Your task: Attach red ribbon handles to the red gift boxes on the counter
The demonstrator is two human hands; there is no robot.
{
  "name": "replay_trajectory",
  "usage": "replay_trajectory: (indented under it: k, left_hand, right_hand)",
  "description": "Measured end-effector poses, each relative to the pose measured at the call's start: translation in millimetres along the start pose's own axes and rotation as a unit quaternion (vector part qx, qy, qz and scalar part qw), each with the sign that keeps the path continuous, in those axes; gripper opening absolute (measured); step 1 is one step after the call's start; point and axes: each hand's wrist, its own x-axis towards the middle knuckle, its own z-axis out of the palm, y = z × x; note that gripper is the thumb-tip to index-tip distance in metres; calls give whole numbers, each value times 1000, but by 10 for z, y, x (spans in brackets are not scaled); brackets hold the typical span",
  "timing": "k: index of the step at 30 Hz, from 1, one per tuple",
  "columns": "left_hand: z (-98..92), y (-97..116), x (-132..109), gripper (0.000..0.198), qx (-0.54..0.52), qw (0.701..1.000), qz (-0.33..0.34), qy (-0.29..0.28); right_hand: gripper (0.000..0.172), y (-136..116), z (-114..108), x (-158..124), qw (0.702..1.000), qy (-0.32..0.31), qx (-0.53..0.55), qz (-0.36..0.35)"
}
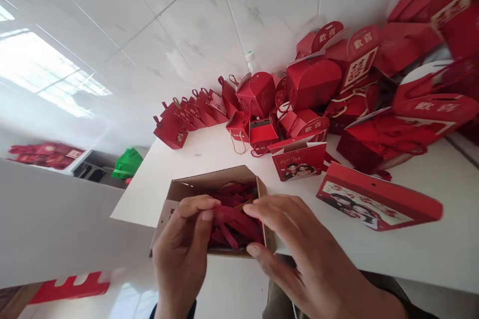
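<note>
A small brown cardboard box (209, 182) sits at the near edge of the white table (430, 239), filled with red ribbon strips (235, 224). My left hand (185, 249) reaches into the box from the left, fingers curled and pinched on the red strips. My right hand (299, 249) comes in from the right, fingertips on the strips and thumb pressed against the box's right wall. Both hands meet over the box's opening.
A flat red printed gift box (377, 202) lies to the right. Several folded red gift boxes (310, 82) with handles are piled at the back and right. A row of small red boxes (187, 119) lines the far left edge. A green bag (127, 163) lies beyond the table.
</note>
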Motion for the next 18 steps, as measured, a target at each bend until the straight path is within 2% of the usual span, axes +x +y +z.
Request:
replay_trajectory:
  k: [2, 4, 8, 12, 15, 18]
  left_hand:
    - [119, 58, -74, 13, -55, 998, -23, -3]
    - [205, 82, -143, 14, -104, 993, -45, -9]
    - [251, 57, -252, 18, -168, 981, -93, -13]
    - [223, 23, -307, 21, -213, 968, -128, -34]
    - [232, 19, -317, 16, -235, 964, -122, -32]
    - [266, 9, -328, 18, -269, 951, -145, -48]
  right_hand:
    - [28, -49, 32, 70, 1000, 11, 19, 12]
    - [17, -67, 51, 110, 998, 18, 41, 32]
    - [6, -62, 67, 133, 996, 16, 63, 66]
    - [7, -58, 79, 125, 987, -10, 94, 128]
    - [13, -65, 62, 129, 972, -57, 127, 188]
    - [16, -70, 22, 139, 958, -101, 161, 214]
